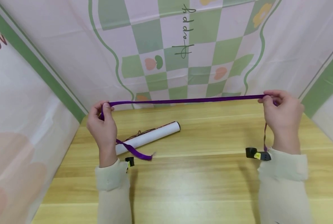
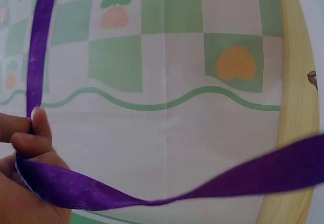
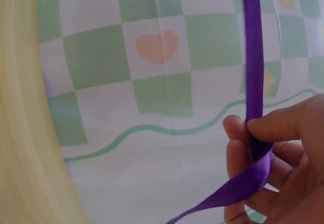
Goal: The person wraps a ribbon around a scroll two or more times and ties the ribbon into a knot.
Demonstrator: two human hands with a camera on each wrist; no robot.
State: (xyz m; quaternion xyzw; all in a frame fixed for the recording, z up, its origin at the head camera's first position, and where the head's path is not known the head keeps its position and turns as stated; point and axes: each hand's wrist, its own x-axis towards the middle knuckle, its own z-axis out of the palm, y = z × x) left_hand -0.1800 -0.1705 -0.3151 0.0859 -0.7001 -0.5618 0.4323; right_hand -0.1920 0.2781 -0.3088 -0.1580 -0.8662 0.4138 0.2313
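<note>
A purple ribbon (image 1: pixel 187 100) stretches nearly level between the two hands above the far part of the table. My left hand (image 1: pixel 102 123) pinches it near one end between thumb and fingers; a loose tail hangs from that hand and twists over toward the table. At the other side my right hand (image 1: pixel 284 115) pinches the ribbon, and a thin tail drops beneath it. The right wrist view shows the ribbon (image 3: pixel 254 57) between thumb and forefinger, its tail looping across the other fingers. Under the ribbon lies a white roll (image 1: pixel 149 137) with dark cord along its back edge.
The wooden table (image 1: pixel 189 186) runs up to a hanging cloth (image 1: pixel 175 37) printed with green checks and hearts. More printed cloth (image 1: pixel 23 102) stands along the left, and another panel at the right. A small black camera (image 1: pixel 257 154) is strapped at the right wrist.
</note>
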